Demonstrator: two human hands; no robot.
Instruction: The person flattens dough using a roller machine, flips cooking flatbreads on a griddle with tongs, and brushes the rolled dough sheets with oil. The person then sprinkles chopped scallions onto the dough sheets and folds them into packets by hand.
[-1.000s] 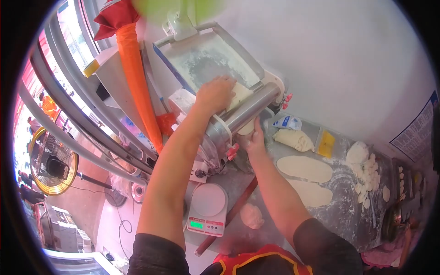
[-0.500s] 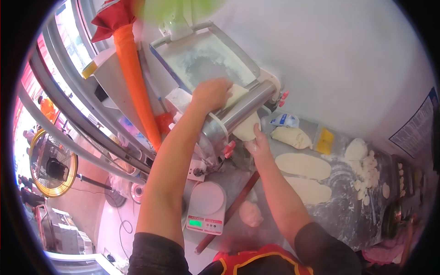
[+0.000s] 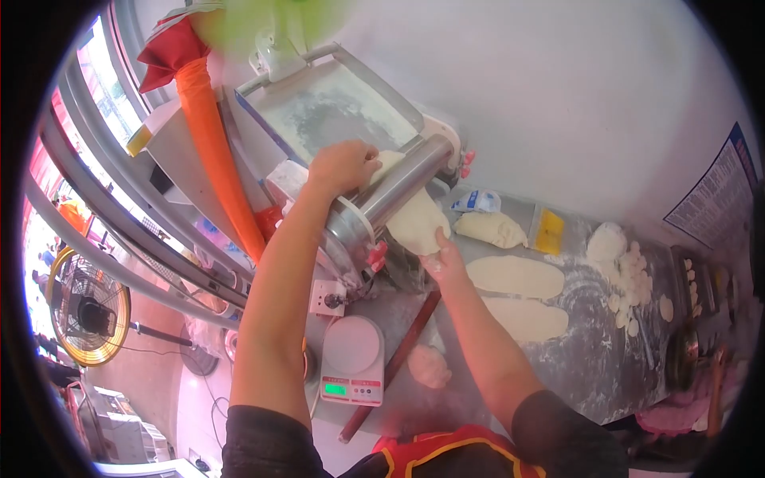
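A dough sheet hangs out below the metal roller of a dough machine. Pinched at its lower end, it is in my right hand, thumb on top. On the feed side, my left hand has its fingers curled at the part of the dough still above the roller. The machine's floured tray slopes up behind that hand. Two flat oval dough sheets lie on the floured table to the right of my right forearm.
A digital scale, a red-brown rod and a dough lump are nearby. Bagged dough, a yellow scraper and small dough pieces lie right. A fan stands left.
More dough has come out below the roller, and less shows above it. My right hand has moved down and away from the roller with the sheet's end. The view has shifted slightly.
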